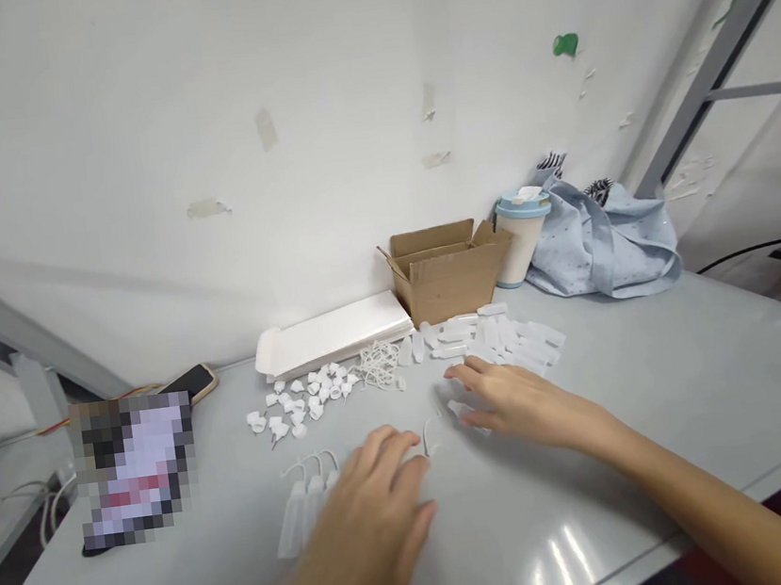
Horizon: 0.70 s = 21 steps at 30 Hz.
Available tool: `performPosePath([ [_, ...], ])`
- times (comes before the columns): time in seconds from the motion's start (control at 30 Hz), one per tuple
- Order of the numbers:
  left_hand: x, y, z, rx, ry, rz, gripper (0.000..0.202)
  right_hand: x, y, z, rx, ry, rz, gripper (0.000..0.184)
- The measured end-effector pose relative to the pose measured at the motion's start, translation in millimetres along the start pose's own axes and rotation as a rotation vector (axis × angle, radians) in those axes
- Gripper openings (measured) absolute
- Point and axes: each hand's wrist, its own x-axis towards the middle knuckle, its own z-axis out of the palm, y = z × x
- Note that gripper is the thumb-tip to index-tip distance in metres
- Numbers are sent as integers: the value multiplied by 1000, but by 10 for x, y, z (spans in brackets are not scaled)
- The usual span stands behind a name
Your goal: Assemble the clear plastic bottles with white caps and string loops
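Note:
My left hand hovers over the table with fingers spread, holding nothing. Just past its fingertips lies a small white cap with a thin cord. Partly behind this hand, several translucent squeeze bottles with corded caps lie side by side. My right hand is slightly blurred, its thumb and fingers apart. A small translucent bottle lies by its thumb, partly covered; firm contact is unclear. Beyond this hand is a pile of similar capless bottles. Loose white caps and tangled cords lie farther left.
Against the wall stand a white flat box, an open cardboard box, a lidded cup and a light blue fabric bag. A phone and a pixelated object lie on the left of the grey table.

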Motion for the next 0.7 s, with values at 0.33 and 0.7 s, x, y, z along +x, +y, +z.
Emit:
performPosePath([
  [0.33,43,99,302,-63,46,-48,33,14,-6,84,25,-24,-102,14],
  [0.7,59,94,2,-675,339,-638,13,-78,-388,80,591,52,-345,21],
])
